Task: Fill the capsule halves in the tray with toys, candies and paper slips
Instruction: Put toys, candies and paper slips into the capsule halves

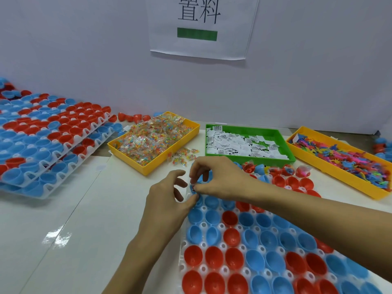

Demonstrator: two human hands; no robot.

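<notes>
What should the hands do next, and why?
Probably push the small item down into the blue capsule half at the tray's far left corner, then let go. Both the left hand and right hand are pinching something right over it, and most cups nearer the camera look empty.

Capsule half (pixel 194 187) hidden behind fingers (pixel 196 176)

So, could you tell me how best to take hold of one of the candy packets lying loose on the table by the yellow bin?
Pinch a loose candy packet by its flat crinkled edge, coming straight down from above. The packets lie flat on the table, beside the candy bin, so probably no side gives a grip.
</notes>
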